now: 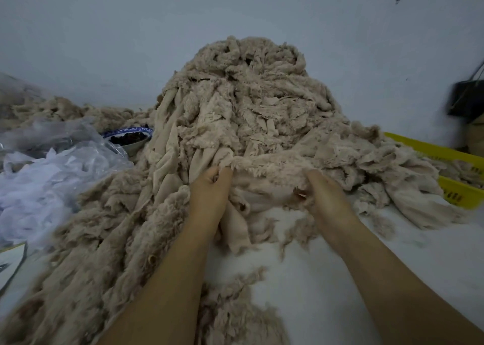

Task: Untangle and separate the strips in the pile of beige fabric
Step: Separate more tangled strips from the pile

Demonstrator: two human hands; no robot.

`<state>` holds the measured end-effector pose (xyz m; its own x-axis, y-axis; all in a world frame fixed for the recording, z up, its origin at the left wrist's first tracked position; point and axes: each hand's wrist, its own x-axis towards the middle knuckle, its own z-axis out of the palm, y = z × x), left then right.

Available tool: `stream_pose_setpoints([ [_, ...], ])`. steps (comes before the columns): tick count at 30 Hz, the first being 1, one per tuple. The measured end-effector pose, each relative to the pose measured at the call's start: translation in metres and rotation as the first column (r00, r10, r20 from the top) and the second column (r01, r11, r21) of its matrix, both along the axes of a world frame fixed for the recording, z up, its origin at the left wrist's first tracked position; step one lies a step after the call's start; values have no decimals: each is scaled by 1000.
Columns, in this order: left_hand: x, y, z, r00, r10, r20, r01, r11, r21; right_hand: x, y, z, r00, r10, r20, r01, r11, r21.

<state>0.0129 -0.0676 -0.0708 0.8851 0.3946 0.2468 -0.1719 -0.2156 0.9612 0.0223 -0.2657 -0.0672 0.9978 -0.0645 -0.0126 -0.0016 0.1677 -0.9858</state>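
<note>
The pile of beige fabric [248, 103] stands as a tall tangled mound directly beyond the fingers, against the wall, and its lower edge spills down to them. One fleecy strip [267, 170] at the foot of the mound spans the gap between the two hands. The left hand [209, 190] grips its near end with fingers [222, 173] curled and bunched into the cloth. The right hand [327, 198] grips the other end with fingers [313, 177] curled over the edge. The fingertips of both hands are buried in the pile, so the exact pinch cannot be confirmed. Judged from this, the step in hand is the drawing of a single strip out of the mass. To the left of the left-hand fingers, and running back toward the person, a bed of strips [99, 240] lies roughly lengthwise on the tabletop [301, 279]. This is probably the separated stock. It is far shallower than the mound, so most of the work is not yet done. Loose scraps lie below the fingers on the white tabletop. To the right of the right-hand fingers, a yellow basket [457, 195] holds more beige cloth. Far left of the fingers lie clear plastic bags [52, 166] and a bowl [131, 145].
</note>
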Motion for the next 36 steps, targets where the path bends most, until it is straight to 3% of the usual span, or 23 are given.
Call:
stream_pose_setpoints([
  [3, -1, -2, 0, 998, -52, -38, 52, 999, 14, 0, 0, 6, 997, 72, -20, -58, 915, 400],
  [9, -1, -3, -1, 988, -147, -44, 144, 988, -62, 4, -6, 11, 994, 96, -45, -44, 760, 649],
  [11, 0, -1, -3, 982, -178, -59, 177, 984, -22, 4, -8, 11, 995, 88, -49, -33, 744, 668],
  [14, 1, 2, -7, 970, -233, -68, 243, 946, 214, 6, -9, 7, 999, -8, -44, 33, 808, 588],
  [16, 1, -1, -8, 949, -291, -119, 313, 829, 463, 9, -9, 4, 997, -78, -25, 80, 867, 492],
  [18, 0, -6, -10, 893, -411, -182, 435, 686, 583, 11, -10, 1, 994, -110, 16, 93, 903, 419],
  [20, -5, -10, -9, 819, -510, -264, 570, 664, 485, 12, -8, -1, 994, -75, 76, 38, 914, 403],
  [22, -9, -11, -6, 788, -528, -318, 612, 732, 299, 6, -4, 2, 989, 57, 134, -107, 912, 396],
  [24, -9, -10, -5, 814, -506, -284, 548, 831, 90, -2, 3, 6, 957, 243, 160, -286, 885, 368],
  [26, -6, -8, -2, 826, -514, -231, 478, 856, -196, -12, 10, 9, 916, 384, 120, -402, 861, 311],
  [28, -4, -7, 1, 825, -546, -144, 447, 788, -424, -19, 15, 6, 881, 465, 92, -473, 870, 136],
  [31, -4, -6, 4, 841, -533, -94, 398, 728, -559, -25, 20, 0, 834, 546, 80, -532, 834, -144],
  [33, -5, -5, 7, 844, -534, -51, 387, 673, -631, -25, 20, 2, 847, 526, 72, -504, 840, -203],
  [36, -5, -1, 10, 855, -512, 83, 376, 502, -779, -18, 16, 2, 909, 405, 99, -389, 909, -149],
])
